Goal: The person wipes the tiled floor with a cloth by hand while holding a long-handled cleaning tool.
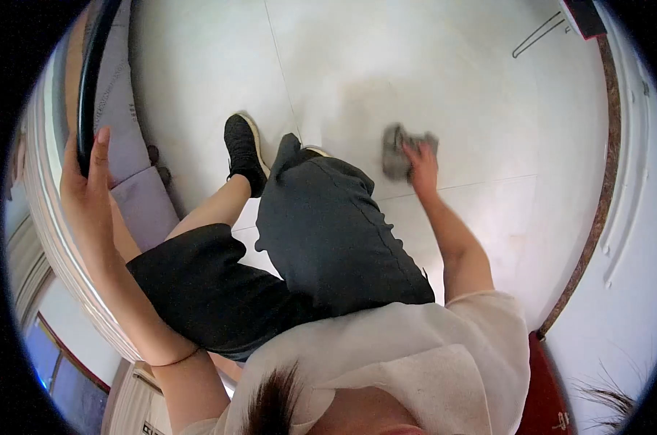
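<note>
My right hand (421, 161) is closed on a crumpled grey cloth (396, 156), low over the pale tiled floor (481, 109). Both the cloth and the fingers are a little blurred. At the far left, my left hand (89, 170) is wrapped round the lower end of a black curved bar (96, 72), thumb pointing up along it. What the bar belongs to is cut off at the top of the view. A dark grey garment (314, 217) lies over one of my legs, between the two hands.
A mauve cushioned seat (143, 203) runs along the left beside a striped surface (53, 156). My black shoe (243, 148) rests on the floor. On the right, a brown skirting strip (610, 130) edges the white wall. A thin metal stand (535, 36) is at top right, a red object (546, 384) at bottom right.
</note>
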Motion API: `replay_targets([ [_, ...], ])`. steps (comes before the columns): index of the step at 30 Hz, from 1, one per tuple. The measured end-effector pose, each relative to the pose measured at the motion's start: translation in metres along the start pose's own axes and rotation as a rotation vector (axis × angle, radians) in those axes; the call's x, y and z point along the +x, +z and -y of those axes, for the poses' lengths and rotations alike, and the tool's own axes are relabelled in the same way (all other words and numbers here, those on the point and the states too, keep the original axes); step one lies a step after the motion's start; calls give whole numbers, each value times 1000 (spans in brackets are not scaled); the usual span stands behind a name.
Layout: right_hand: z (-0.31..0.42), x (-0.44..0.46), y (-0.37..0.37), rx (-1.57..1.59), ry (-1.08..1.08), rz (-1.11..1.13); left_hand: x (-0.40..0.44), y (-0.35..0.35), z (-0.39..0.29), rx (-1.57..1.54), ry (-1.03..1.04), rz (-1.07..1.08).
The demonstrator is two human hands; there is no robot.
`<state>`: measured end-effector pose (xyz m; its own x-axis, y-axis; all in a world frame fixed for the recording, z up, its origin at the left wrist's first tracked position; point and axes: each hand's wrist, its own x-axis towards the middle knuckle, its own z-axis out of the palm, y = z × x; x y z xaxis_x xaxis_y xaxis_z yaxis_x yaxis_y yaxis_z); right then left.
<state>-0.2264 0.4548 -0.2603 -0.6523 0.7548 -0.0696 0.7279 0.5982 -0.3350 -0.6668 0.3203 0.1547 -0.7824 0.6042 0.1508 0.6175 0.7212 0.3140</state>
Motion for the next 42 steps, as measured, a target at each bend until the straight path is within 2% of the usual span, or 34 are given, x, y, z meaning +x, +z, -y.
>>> replay_targets([
  [3, 0, 123, -1, -87, 118, -31, 1, -6, -8, -74, 19, 20],
  [4, 13, 155, -15, -64, 245, 52, 3, -7, -12, -119, 22, 16],
  [5, 10, 184, -4, 38, 280, 7, 6, -6, -11, -126, 53, 4],
  [7, 31, 211, -15, 117, 225, -118, 7, -1, -7, -144, 111, -14],
  [9, 54, 218, -34, 232, 145, -209, 10, -3, -17, -188, 76, 13],
  [10, 67, 206, -45, 313, 94, -233, 12, -2, -21, -214, 60, 31],
  [12, 82, 167, -64, 443, 125, -162, 16, -2, -26, -223, 58, 31],
  [14, 67, 113, -52, 586, 155, -202, 22, 0, -29, -243, 104, 26],
  [15, 61, 83, -56, 599, 263, -129, 23, 1, -32, -262, 126, 18],
  [16, 36, 51, -27, 573, 331, -116, 24, 4, -34, -281, 147, 10],
  [17, 30, 19, -46, 812, 349, -50, 24, 7, -37, -299, 167, 1],
  [18, 1, -24, -11, 767, 510, -104, 24, 10, -40, -296, 165, 6],
  [19, 15, -53, -49, 883, 667, -125, 26, 12, -43, -292, 161, 10],
  [22, 1, -136, -65, 702, 874, -278, 29, 12, -55, -303, 158, 74],
  [24, -25, -177, -60, 696, 1046, -342, 27, 21, -63, -338, 180, 58],
  [26, -44, -200, -57, 542, 1206, -419, 32, 24, -60, -270, 195, 132],
  [27, -44, -203, -72, 564, 1282, -409, 35, 26, -61, -234, 205, 165],
  [30, -84, -236, -37, 485, 1479, -395, 36, 35, -69, -151, 163, 159],
  [33, -96, -248, -17, 761, 1389, -370, 36, 49, -80, -244, 233, 133],
  [36, -88, -243, -17, 333, 1162, -98, 32, 55, -101, -278, 198, 182],
  [39, -77, -221, -46, 358, 1283, -2, 39, 64, -106, -264, 181, 230],
  [42, -87, -209, -31, 334, 1240, 15, 45, 67, -121, -231, 152, 258],
])
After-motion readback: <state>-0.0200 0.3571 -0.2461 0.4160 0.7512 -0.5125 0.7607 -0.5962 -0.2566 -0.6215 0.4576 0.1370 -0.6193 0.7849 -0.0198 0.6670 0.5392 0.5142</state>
